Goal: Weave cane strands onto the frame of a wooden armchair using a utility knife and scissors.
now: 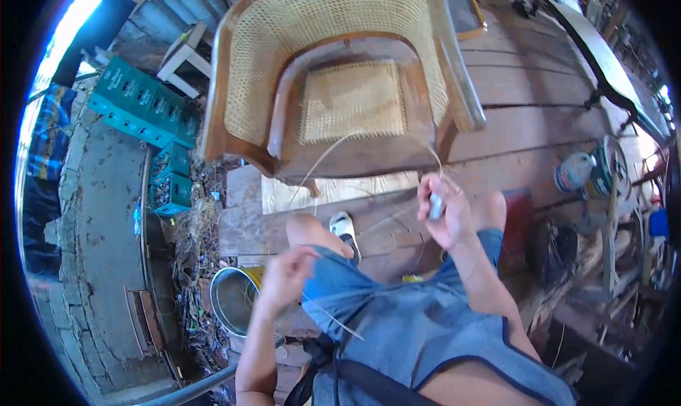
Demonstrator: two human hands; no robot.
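Head view: the chair (342, 50) stands just ahead of the person's knees, its cane seat (351, 104) facing up, and a thin strand (352, 134) arcs loosely across the front of it. The right hand (447, 211) has its grip closed on a small pale piece (435, 206); the strand's right end runs to those fingers, but whether they pinch it too is unclear. The left hand (287, 275) is blurred, fingers curled, so I cannot tell whether its grip is clamped on anything. A pale line (333, 317) slants below it over the shorts (337, 275), perhaps more strand. The likeliest trouble is a kink or split, should the loop be drawn tight too sharply. Being slack, it could also snag on the chair's edge or on the bucket (213, 299) beside the left forearm. A loose hold could let the pale piece drop.
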